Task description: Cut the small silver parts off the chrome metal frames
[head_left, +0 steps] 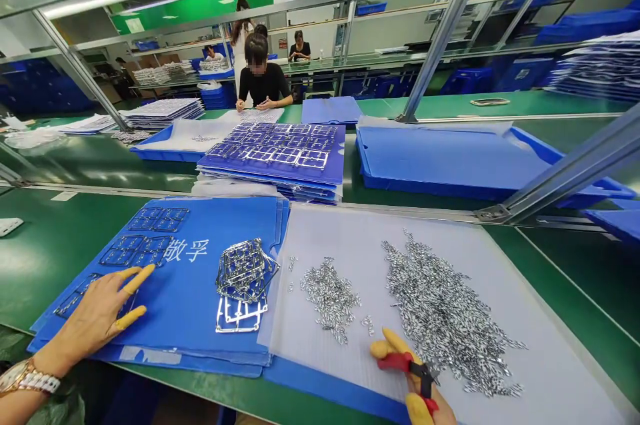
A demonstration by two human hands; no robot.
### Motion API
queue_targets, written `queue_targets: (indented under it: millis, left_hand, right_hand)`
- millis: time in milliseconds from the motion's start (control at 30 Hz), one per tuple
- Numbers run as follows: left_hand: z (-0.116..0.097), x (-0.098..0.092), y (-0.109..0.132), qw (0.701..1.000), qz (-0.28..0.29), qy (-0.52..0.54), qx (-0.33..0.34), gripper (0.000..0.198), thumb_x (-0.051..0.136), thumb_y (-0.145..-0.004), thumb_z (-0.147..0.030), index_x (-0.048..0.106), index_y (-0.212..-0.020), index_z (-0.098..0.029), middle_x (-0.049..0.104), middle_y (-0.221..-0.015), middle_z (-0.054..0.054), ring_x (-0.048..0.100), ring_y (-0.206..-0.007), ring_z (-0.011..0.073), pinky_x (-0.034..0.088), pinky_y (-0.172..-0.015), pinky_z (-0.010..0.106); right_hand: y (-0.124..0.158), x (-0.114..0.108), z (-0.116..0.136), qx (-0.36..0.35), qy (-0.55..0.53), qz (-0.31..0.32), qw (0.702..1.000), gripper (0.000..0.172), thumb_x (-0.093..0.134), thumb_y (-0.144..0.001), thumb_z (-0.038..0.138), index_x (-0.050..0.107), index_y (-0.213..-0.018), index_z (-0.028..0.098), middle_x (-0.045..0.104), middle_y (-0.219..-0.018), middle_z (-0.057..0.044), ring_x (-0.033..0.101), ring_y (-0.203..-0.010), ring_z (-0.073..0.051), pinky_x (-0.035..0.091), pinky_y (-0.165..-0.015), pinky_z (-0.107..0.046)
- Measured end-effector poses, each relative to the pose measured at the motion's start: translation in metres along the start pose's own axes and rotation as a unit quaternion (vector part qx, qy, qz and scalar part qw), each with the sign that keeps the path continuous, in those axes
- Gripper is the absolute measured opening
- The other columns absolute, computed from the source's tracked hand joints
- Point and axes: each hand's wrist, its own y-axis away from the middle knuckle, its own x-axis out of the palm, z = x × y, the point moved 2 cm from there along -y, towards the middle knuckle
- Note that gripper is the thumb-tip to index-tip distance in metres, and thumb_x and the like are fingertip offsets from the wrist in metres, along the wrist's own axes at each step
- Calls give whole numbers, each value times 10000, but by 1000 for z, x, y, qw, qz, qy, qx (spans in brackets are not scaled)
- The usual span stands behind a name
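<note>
My left hand [100,302], in yellow finger covers, is over the blue sheet [185,305] with its fingers spread. Partly beneath it lies a dark parts frame [75,296]; whether the fingers touch it I cannot tell. Further up the sheet are more flat parts frames [159,219]. A stack of shiny frames [243,278] sits at the sheet's right side. My right hand [417,385] is closed around red-handled side cutters [425,375], jaws pointing right. Next to it, a small pile of silvery pieces [331,298] and a larger pile [445,312] rest on a white sheet [320,232].
Behind a metal rail stands a pile of blue sheets topped with shiny frames [280,143]. To its right is a blue tray [420,178]. A slanted metal post [570,172] rises at right. Across the bench a person [265,82] in black sits working.
</note>
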Motion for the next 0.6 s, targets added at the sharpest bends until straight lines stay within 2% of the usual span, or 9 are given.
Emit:
queue_targets:
  millis: [67,100,167,200,233,300,400,500,600]
  left_hand:
    - [-15,-10,-10,983,-97,143,-63,636,491,-783,-664,393,-1376,-459,571,-1311,-71,518,-1152,328,391,-991,546]
    - [-26,-14,-16,957,-146,234,-96,653,403,-796,-716,363,-1393,-454,551,-1336,-85,498,-1176,340,395,-986,571]
    - [-59,-18,-33,909,-184,355,-118,714,38,-837,-729,168,-1467,-419,479,-1413,-80,495,-1192,339,467,-901,585]
    - [-79,-17,-43,842,-178,491,-137,748,-21,-821,-733,186,-1465,-413,472,-1421,-69,485,-1205,351,465,-883,616]
    - [-103,-16,-55,768,-155,602,-153,782,-20,-794,-762,209,-1457,-416,473,-1422,-59,484,-1208,357,464,-867,636]
    - [-157,-11,-81,642,-87,744,-162,760,90,-800,-773,230,-1453,-411,450,-1445,-20,457,-1254,343,454,-899,621]
    - [-241,1,-113,490,17,860,-144,658,229,-856,-700,272,-1441,-403,414,-1467,36,510,-1206,319,473,-891,574]
    - [-309,22,-129,404,126,897,-124,621,276,-887,-657,315,-1432,-363,500,-1376,96,609,-1038,287,540,-757,479]
    - [-347,47,-134,350,209,903,-132,728,286,-856,-708,377,-1414,-251,641,-1115,139,644,-911,276,547,-691,431]
  right_hand:
    - [-6,-6,-3,-12,12,9,1000,452,347,-935,470,494,-1305,256,653,-1060,-84,629,-977,-278,516,-800,-367]
    - [-10,-9,-1,-16,17,17,1000,442,348,-938,457,490,-1304,254,649,-1019,-80,638,-931,-263,521,-770,-354]
    - [-19,-12,7,-14,37,36,999,434,330,-950,434,451,-1327,256,630,-982,-70,637,-871,-229,524,-728,-329]
    - [-24,-12,14,-12,60,43,997,430,327,-955,425,429,-1341,264,623,-988,-66,634,-860,-216,526,-714,-319]
    - [-30,-12,21,-12,95,49,994,427,333,-957,417,413,-1352,275,621,-1011,-64,631,-861,-207,527,-704,-311]
    - [-40,-12,37,-31,176,58,982,440,375,-953,406,385,-1377,287,616,-1092,-74,627,-912,-210,533,-726,-323]
    - [-54,-13,54,-110,261,88,955,485,431,-944,375,342,-1413,293,632,-1078,-76,624,-933,-216,536,-751,-341]
    - [-64,-15,67,-203,304,62,929,514,466,-932,370,332,-1422,289,642,-946,-48,617,-837,-207,521,-690,-330]
    - [-72,-15,84,-276,349,-8,896,483,500,-909,378,424,-1367,244,631,-942,-69,584,-839,-226,466,-685,-353]
